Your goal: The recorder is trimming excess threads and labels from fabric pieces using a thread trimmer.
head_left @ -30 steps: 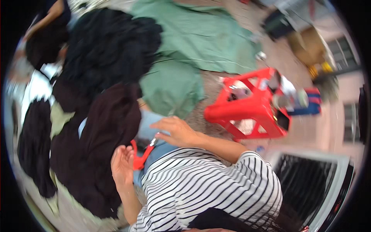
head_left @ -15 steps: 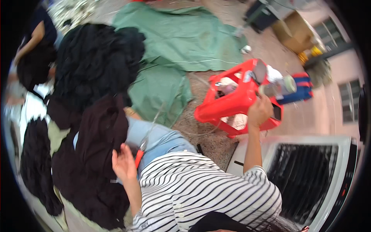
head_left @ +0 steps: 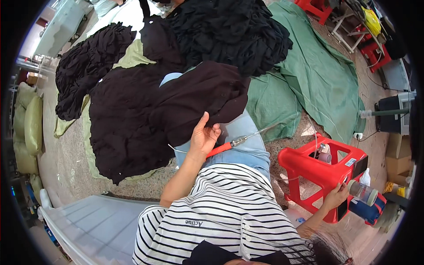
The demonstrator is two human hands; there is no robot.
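Note:
Palm up, my left hand (head_left: 205,134) has its thumb and fingers apart beside a dark brown garment (head_left: 205,95) draped over my lap. Just beneath it, a tool with a red handle (head_left: 219,150), a metal collar and a long thin clear tip lies across my jeans; the hand does not close round it. My right hand (head_left: 336,197) is at the red plastic stool (head_left: 304,161), its fingers bent together next to a clear jar (head_left: 363,193). What they pinch, if anything, is too small to tell.
A black cloth heap (head_left: 229,33) lies ahead on a green sheet (head_left: 322,75). More dark garments (head_left: 92,68) spread to the left. A pale ribbed panel (head_left: 101,225) stands at my lower left, stuffed sacks (head_left: 33,132) at far left, and a cardboard box (head_left: 398,154) at far right.
My view has swung to the left, so the garments and stool sit farther right in it. My left hand stays beside the red-handled tool, and my right hand remains at the stool.

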